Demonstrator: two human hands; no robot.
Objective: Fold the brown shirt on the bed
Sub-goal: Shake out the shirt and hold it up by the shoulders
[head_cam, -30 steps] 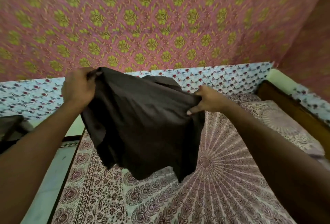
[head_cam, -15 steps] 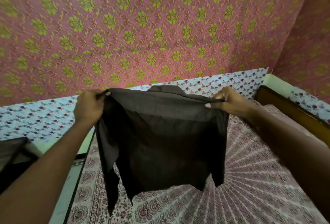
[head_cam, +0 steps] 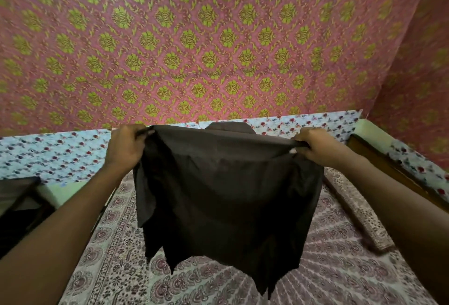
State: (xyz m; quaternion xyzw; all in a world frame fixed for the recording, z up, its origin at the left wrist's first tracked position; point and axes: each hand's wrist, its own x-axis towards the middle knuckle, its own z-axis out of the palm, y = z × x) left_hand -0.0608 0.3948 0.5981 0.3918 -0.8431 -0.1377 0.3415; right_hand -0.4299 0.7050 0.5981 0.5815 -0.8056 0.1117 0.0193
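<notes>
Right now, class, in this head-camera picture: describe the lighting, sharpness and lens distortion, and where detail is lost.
Head view: soft, dim light, no glare or hard shadows; the brown shirt reads nearly black, its folds barely showing. Head view: the patterned wall covering and left hand look slightly soft. Head view: wide-angle bending splays the forearms and edges of the bed.

Both arms extended forward and raised, well apart; the left hand (head_cam: 126,145) and the right hand (head_cam: 315,146), fingers curled, each grip an upper corner of the shirt (head_cam: 226,190).
</notes>
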